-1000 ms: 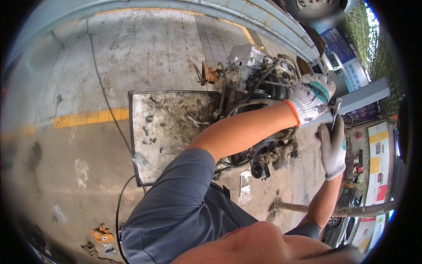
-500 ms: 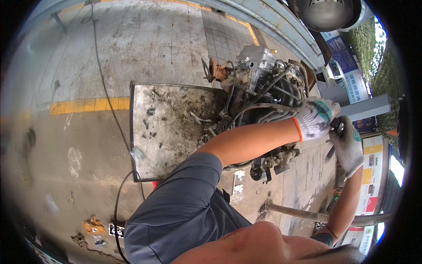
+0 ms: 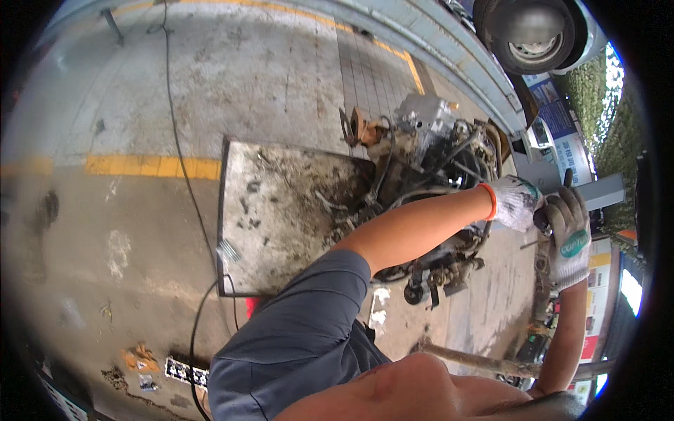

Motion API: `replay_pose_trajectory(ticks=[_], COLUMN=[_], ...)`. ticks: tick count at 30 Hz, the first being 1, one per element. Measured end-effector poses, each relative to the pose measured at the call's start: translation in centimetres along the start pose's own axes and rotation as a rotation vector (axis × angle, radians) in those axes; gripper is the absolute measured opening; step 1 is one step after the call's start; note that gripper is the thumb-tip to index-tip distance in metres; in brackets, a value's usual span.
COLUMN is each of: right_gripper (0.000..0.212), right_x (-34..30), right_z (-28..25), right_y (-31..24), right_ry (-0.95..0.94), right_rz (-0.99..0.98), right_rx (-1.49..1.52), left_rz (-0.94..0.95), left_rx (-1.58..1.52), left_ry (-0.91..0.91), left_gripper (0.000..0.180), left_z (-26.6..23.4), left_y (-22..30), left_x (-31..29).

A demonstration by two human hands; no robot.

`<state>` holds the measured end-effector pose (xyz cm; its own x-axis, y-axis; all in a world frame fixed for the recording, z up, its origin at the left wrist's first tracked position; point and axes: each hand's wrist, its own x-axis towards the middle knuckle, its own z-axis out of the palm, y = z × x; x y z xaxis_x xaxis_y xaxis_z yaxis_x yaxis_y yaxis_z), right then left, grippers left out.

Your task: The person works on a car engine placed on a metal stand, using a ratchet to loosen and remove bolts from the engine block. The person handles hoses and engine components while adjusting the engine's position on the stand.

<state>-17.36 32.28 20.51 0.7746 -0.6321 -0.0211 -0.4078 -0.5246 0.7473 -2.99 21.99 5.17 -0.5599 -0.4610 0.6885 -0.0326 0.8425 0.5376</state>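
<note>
Both my hands wear stained white work gloves and are close together at the right of the view, beyond the engine. My left hand (image 3: 516, 202), with its orange cuff, has its fingers curled in against the right; what they grip is hidden. My right hand (image 3: 570, 235) is closed around a dark tool (image 3: 542, 220), whose kind I cannot tell. A black end sticks up above the fingers, and a thin rod shows below. Nearest to the left forearm is a dirty engine (image 3: 456, 158) with hoses, partly hidden by that arm.
An oily metal-topped table (image 3: 281, 224) with dark scraps lies beside the engine. A black cable (image 3: 175, 119) runs across the floor. A grey post (image 3: 604, 191) stands behind my hands, and a vehicle wheel (image 3: 530, 35) is at the top right. Parts lie at lower left.
My right hand has turned, so its back now shows, and the dark tool has turned with it. Both hands have shifted slightly. The whole view has swung a little.
</note>
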Motion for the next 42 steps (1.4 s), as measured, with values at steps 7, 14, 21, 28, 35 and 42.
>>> replay_pose_trajectory(ticks=[7, 14, 21, 28, 35, 42], right_gripper=[0.023, 0.024, 0.029, 0.033, 0.032, 0.028], right_x=[0.8, 1.7, 1.3, 1.4, 0.1, -2.1], right_z=[0.2, -0.9, -1.8, -2.2, -0.6, 2.4], right_y=[-2.3, -3.7, -2.0, -4.9, -6.2, -2.7], right_ry=[-0.187, -0.334, 0.345, -0.070, 0.074, 0.233], right_rz=[0.604, 0.782, 0.004, 0.568, 0.680, 0.522], right_rx=[0.805, 0.497, -0.121, 0.318, 0.127, 0.094], left_rz=[-0.098, -0.057, -0.115, -0.048, -0.040, -0.034], left_rx=[0.133, -0.009, -0.042, 0.118, 0.102, 0.141], left_ry=[0.497, 0.322, 0.047, 0.410, 0.410, 0.430], left_gripper=[0.031, 0.032, 0.046, 0.039, 0.032, 0.034], left_z=[2.1, -0.3, -0.6, 2.1, 1.5, 2.3], left_y=[0.5, 1.3, 2.5, 1.4, 0.7, 1.6], left_x=[-0.7, -1.2, -0.4, -1.0, -0.8, 0.0])
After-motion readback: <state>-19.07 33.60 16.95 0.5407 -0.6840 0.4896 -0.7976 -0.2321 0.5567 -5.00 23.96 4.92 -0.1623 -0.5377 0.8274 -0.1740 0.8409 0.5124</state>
